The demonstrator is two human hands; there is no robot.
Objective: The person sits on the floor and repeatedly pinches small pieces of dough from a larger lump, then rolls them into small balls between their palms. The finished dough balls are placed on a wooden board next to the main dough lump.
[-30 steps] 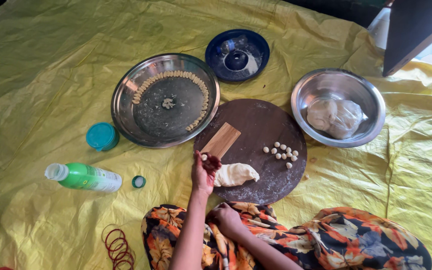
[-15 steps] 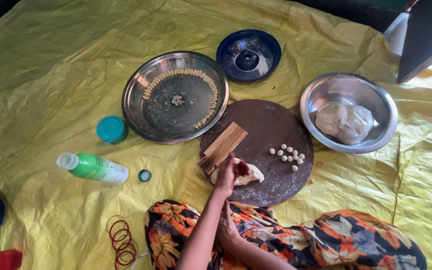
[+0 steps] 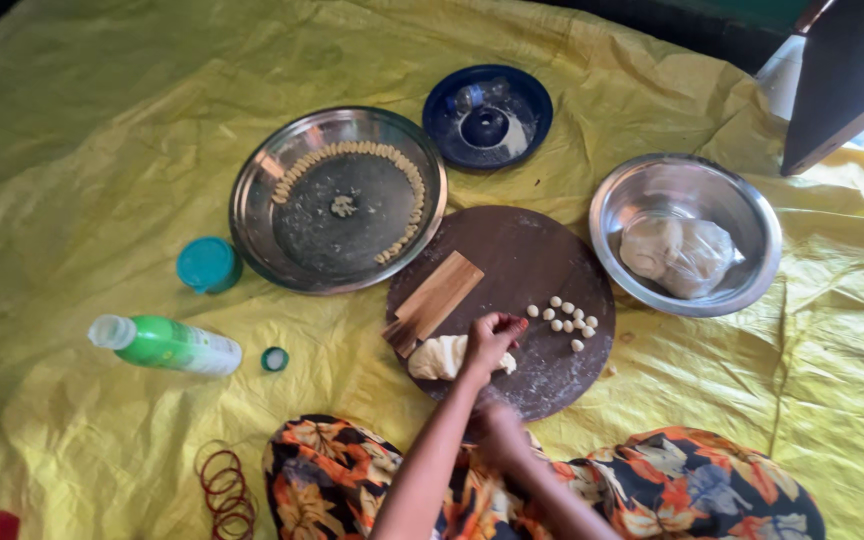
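Left hand: our left hand [image 3: 492, 338] has its fingers curled together, pinching at the dough lump [image 3: 439, 356] on the round board [image 3: 512, 262].
Right hand: our right hand [image 3: 497, 432] is blurred near the lap; we cannot tell its grip.

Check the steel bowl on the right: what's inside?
The steel bowl holds one pale lump of dough wrapped in clear plastic, resting on the bowl's floor toward the near side. Anything beneath the wrapped lump is covered and cannot be seen.

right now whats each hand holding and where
One hand pinches the right end of the dough lump on the round board. The other hand is blurred; cannot tell.
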